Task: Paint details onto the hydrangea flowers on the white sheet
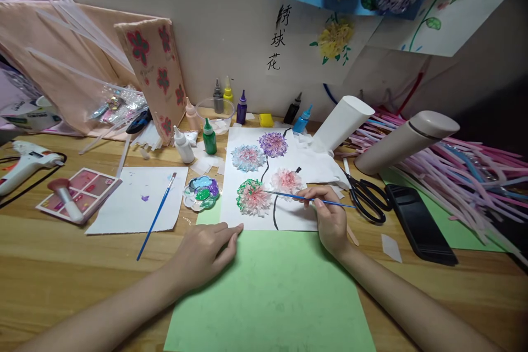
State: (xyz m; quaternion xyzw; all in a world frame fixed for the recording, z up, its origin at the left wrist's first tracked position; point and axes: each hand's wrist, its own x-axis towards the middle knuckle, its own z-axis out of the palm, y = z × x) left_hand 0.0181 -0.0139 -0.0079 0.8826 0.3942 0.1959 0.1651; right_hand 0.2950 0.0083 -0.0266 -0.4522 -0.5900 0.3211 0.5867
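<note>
In my right hand (330, 217) is a thin blue paintbrush (295, 196), its handle pinched between fingers and thumb. The brush tip is at a pink paper flower (254, 201) with green paint on its left petals. This flower is on a white sheet (249, 135) with black stem lines, beside a blue-and-pink flower (248, 158), a purple flower (274, 144) and a pink flower (286, 180). My left hand (208, 250) holds nothing; its index finger reaches out to the sheet's lower left edge. A flower-shaped palette (201, 193) with green, purple and blue paint lies left of the sheet.
Green paper (264, 297) lies underneath. At left are a second brush (155, 217) on a tissue (124, 209), a makeup palette (86, 190) and a glue gun (28, 165). Paint bottles (209, 137) stand behind. Scissors (369, 201), a phone (421, 225) and a tumbler (404, 143) are right.
</note>
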